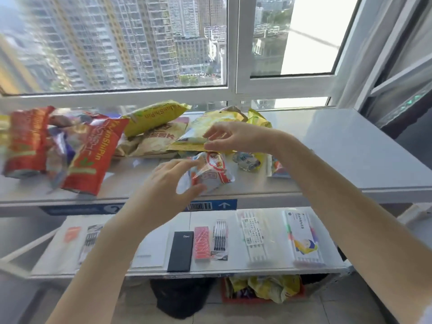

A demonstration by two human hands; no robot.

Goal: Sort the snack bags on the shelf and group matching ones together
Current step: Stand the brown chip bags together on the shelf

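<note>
**Both hands on bags at the middle of the top shelf**

The left hand (173, 181) curls its fingers and thumb round the left end of the white-and-red bag (211, 174), which lies near the front edge of the top shelf (339, 146), about midway along. The right hand (233, 139) pinches the ribbed seam of the pale yellow bag (208, 128) just behind it, thumb under, fingers over. That bag rests on the heap toward the back edge.

Risks, as I judge them:
- The pale yellow bag leans on the tan bag (154, 142) and the yellow-green bag (152, 116). Pulling it out by the seam could drag those along and spoil the grouping.
- The white-and-red bag sits close to the front edge, so a careless sweep could tip it onto the lower shelf (149, 256) of stationery.
- A thin seam pinch may slip on slick film.

Count on the top shelf:
- two red bags (93, 155) at the left end, with one purple-silver bag (58, 148) between them
- one yellow-green, one tan, one pale yellow
- a further yellow bag (259, 120) behind the right hand
- one white-and-red
- one small blue-white packet (247, 161)
- one more pack by the right forearm, too hidden to name
</note>
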